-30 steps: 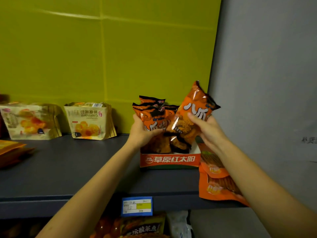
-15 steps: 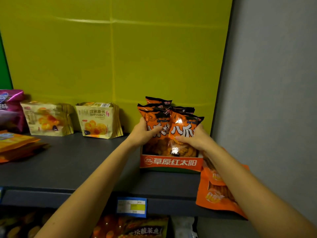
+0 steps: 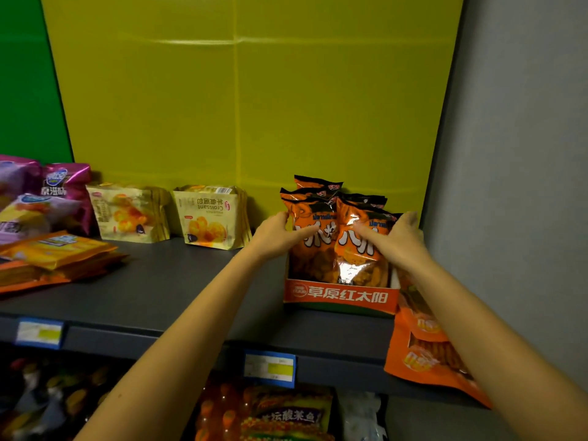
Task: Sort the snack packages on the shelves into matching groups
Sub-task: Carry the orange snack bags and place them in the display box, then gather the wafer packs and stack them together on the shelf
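The glossy orange foil snack bags (image 3: 321,249) are stood upright in the orange cardboard display box (image 3: 340,296) at the right end of the dark grey shelf (image 3: 175,281). Their outer edges are gripped by the left hand (image 3: 276,232) and the right hand (image 3: 397,237), with thumbs laid across the fronts. They are judged light, slippery and easily crushed, and best held by the side seams.

orange snack bags (image 3: 331,246) stand upright, packed in rows inside a red display box (image 3: 340,296) on the shelf.
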A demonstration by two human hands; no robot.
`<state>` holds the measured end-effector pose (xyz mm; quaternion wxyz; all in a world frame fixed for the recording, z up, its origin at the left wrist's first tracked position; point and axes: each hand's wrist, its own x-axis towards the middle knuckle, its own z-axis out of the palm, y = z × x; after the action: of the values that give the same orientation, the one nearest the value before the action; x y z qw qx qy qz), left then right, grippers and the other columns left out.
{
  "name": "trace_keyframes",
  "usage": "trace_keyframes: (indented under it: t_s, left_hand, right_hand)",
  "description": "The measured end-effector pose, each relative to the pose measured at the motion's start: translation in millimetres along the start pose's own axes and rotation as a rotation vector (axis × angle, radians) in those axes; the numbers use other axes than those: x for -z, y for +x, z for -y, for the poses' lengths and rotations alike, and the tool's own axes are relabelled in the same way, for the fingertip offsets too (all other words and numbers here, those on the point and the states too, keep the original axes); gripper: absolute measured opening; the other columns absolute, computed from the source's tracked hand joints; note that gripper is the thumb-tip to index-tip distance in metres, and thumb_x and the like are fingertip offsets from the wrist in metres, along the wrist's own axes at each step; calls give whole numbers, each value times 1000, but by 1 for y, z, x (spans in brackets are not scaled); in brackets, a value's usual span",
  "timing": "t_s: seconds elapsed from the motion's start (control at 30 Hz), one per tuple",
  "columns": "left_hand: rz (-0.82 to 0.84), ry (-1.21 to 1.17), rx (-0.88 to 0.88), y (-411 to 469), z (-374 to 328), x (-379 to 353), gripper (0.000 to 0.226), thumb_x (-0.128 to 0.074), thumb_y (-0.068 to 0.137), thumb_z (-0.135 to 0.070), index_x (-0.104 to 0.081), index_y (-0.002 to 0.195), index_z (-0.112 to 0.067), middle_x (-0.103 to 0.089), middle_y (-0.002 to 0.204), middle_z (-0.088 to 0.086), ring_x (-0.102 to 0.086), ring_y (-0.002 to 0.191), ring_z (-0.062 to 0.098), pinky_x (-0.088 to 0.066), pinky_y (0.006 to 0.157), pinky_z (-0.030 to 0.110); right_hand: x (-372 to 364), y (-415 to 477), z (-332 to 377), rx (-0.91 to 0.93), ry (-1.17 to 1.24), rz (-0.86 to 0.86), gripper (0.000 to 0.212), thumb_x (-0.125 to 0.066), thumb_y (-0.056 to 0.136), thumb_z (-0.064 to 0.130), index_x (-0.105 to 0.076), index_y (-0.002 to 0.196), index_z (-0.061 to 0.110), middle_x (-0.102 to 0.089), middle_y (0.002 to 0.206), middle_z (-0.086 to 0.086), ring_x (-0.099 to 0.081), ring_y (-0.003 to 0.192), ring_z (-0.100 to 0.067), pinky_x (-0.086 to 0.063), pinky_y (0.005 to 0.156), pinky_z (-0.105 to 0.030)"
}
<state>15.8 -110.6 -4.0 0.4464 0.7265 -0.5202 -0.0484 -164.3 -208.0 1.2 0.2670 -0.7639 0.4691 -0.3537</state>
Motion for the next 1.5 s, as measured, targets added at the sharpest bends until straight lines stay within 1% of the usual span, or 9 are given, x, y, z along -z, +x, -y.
trace_keyframes:
  t_s: [0.1, 0.33, 0.5, 0.77, 1.0, 1.1, 1.33, 1.43, 1.5]
  left_hand:
    - [-44, 101, -16, -8, 14, 29, 58, -55, 87, -44, -53, 125, -2, -60, 122, 12, -57, 111, 26, -47, 94, 40]
    - [-165, 295, -52, -53, 76, 123, 26, -52, 91, -30, -66, 101, -11, -68, 92, 5, -63, 84, 21, -51, 75, 39]
    - [-301, 431, 18, -98, 127, 206, 24, -55, 89, -31, -67, 96, -11, -70, 89, 5, -64, 81, 24, -52, 74, 40]
    - [-416, 493, 206, -160, 208, 314, 19, -59, 86, -33, -70, 88, -18, -72, 91, 7, -65, 89, 30, -44, 71, 34]
    - [-386, 524, 289, -182, 255, 368, 29, -54, 79, -47, -68, 85, -22, -72, 86, 4, -67, 81, 30, -52, 75, 41]
    - [-371, 530, 301, -178, 271, 375, 18, -58, 85, -38, -67, 87, -23, -70, 85, 0, -67, 82, 26, -52, 76, 39]
    - [-359, 532, 280, -147, 300, 375, 19, -57, 86, -35, -68, 93, -21, -62, 84, -3, -63, 88, 24, -45, 70, 31]
    - [-360, 539, 247, -131, 308, 376, 20, -58, 86, -35, -68, 94, -21, -67, 89, 0, -64, 88, 24, -46, 70, 32]
    - [-362, 534, 232, -121, 315, 377, 19, -58, 85, -36, -69, 92, -23, -70, 94, 1, -64, 89, 24, -47, 71, 34]
  right_hand:
    - [7, -12, 13, 183, -64, -132, 91, -58, 83, 48, -12, 150, 7, -9, 159, -10, -13, 146, -30, -21, 115, -44]
    - [-22, -39, 62, 407, -69, -169, 40, -58, 88, 29, -52, 126, 15, -48, 134, -7, -44, 126, -23, -36, 98, -36]
    - [-84, -63, 115, 472, -18, -6, 28, -62, 86, 23, -61, 112, 12, -61, 119, -8, -54, 91, -13, -43, 80, -29]
    - [-199, -109, 195, 416, 24, 238, 13, -63, 84, 29, -58, 95, 26, -61, 95, 6, -58, 88, -13, -51, 85, -35]
    - [-275, -123, 249, 425, 21, 365, 24, -63, 83, 35, -64, 102, 20, -64, 97, 2, -61, 98, -18, -48, 85, -34]
    - [-301, -119, 267, 376, -8, 398, 42, -62, 82, 45, -61, 112, 15, -65, 113, -1, -60, 107, -19, -47, 90, -34]
    - [-358, -99, 292, 219, -19, 518, 108, -59, 57, 80, -37, 142, 16, -45, 145, -5, -46, 130, -30, -41, 105, -42]
    - [-371, -90, 301, 148, -113, 537, 129, -64, 57, 75, -8, 150, 5, -22, 156, -13, -30, 140, -32, -31, 113, -42]
    - [-383, -78, 302, 117, -60, 615, 144, -70, 45, 76, -4, 149, 2, -23, 156, -12, -32, 139, -30, -34, 111, -41]
